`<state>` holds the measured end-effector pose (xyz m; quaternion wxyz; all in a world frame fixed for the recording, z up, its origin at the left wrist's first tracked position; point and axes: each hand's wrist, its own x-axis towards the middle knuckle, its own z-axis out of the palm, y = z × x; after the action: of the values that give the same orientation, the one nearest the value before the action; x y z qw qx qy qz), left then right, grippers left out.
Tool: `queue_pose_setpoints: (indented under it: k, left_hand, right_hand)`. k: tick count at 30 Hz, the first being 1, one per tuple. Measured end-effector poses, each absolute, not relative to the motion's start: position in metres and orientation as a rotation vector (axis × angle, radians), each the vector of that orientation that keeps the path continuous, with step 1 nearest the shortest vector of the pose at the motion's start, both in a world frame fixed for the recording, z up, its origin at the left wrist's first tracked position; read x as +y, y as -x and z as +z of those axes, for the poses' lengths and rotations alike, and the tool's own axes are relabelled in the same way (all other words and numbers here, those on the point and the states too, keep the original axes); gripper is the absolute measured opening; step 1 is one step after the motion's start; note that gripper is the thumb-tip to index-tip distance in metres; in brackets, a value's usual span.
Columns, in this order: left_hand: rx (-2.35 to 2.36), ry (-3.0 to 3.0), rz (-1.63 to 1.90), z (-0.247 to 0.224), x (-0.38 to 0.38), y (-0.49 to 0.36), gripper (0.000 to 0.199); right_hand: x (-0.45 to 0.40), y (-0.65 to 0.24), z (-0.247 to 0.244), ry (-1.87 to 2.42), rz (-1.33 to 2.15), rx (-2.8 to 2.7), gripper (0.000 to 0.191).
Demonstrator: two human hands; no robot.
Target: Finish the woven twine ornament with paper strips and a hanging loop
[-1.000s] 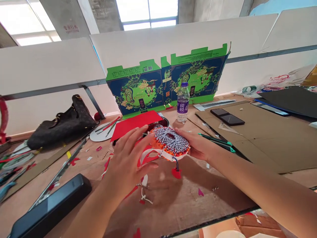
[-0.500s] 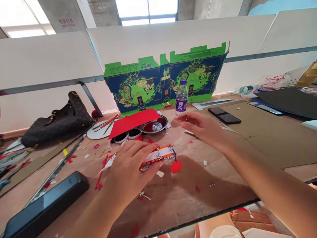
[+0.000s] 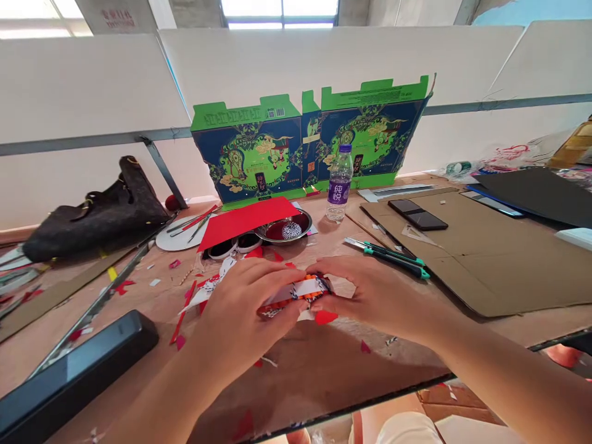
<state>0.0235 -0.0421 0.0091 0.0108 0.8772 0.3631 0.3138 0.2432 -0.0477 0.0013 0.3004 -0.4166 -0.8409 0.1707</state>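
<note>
Between my two hands is a small orange, white and dark-blue craft piece [image 3: 309,286] with a pale strip along its top. My left hand [image 3: 252,296] wraps round its left part, fingers over the top and thumb below. My right hand [image 3: 358,290] grips its right end between thumb and fingers. A red paper piece [image 3: 326,317] hangs below that end, partly under my right thumb. White cloth or paper with dark marks [image 3: 215,283] lies behind my left hand. How the craft piece is built is mostly hidden by my fingers.
A steel bowl [image 3: 303,229] with a patterned ball stands behind, partly under red card [image 3: 245,223]. Right of it are a water bottle [image 3: 339,188], utility knives [image 3: 393,258], and cardboard [image 3: 485,259] bearing a phone [image 3: 419,215]. A black case [image 3: 78,376] lies left; paper scraps are scattered around.
My right hand has come down and left from near the bottle and taken hold of the craft piece's right end. My left hand keeps its grip. The utility knives have come into sight.
</note>
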Motion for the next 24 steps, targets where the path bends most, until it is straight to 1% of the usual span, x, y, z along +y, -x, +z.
queue_pose_setpoints:
  k: [3, 6, 9, 13, 18, 21, 24]
  left_hand:
    - [1.22, -2.693, 0.954, 0.01, -0.042, -0.024, 0.025]
    - [1.274, -2.625, 0.937, 0.009, -0.042, -0.024, 0.026]
    - [1.319, -2.559, 0.927, 0.009, -0.042, -0.025, 0.027]
    - [1.353, -2.522, 0.89, 0.011, -0.044, -0.028, 0.028]
    - [1.356, -2.536, 0.822, 0.016, -0.047, -0.024, 0.03]
    - [1.41, -2.533, 0.833, 0.025, -0.048, -0.016, 0.028]
    - [1.555, -2.515, 0.666, 0.032, -0.049, -0.006, 0.029]
  right_hand:
    - [-0.048, -0.247, 0.002, 1.114, 0.482, -2.242, 0.03]
    - [-0.048, -0.252, 0.006, 1.089, 0.462, -2.203, 0.032]
    - [-0.051, -0.253, 0.015, 0.974, 0.349, -2.203, 0.028]
    - [-0.056, -0.248, 0.023, 0.863, 0.178, -2.379, 0.021]
    - [-0.056, -0.245, 0.021, 0.992, 0.176, -2.384, 0.017]
    - [-0.054, -0.246, 0.019, 1.026, 0.179, -2.364, 0.017]
    - [-0.053, -0.248, 0.018, 1.046, 0.163, -2.35, 0.02]
